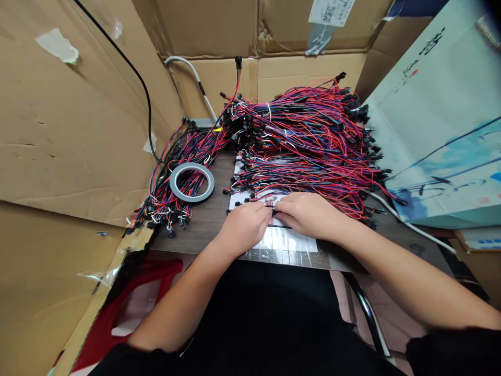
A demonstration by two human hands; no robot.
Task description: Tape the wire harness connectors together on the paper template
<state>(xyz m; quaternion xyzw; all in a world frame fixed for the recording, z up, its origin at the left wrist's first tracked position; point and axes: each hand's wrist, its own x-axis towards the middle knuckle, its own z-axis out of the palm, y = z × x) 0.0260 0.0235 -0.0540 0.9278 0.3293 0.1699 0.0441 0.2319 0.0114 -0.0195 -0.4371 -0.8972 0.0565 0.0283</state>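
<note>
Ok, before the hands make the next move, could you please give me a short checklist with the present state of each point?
1. Bare left hand and bare right hand close together over the work: ok.
2. Firm grip on the small black piece at the fingertips: cannot tell, the fingers hide most of it.
3. White printed paper sheet beneath the hands: ok.
4. Flat grey ring-shaped tape roll away from both hands: ok, it lies on the wires at the left.
5. Large pile of red, blue and black wires not touching the right hand: cannot tell, they overlap in this view.
</note>
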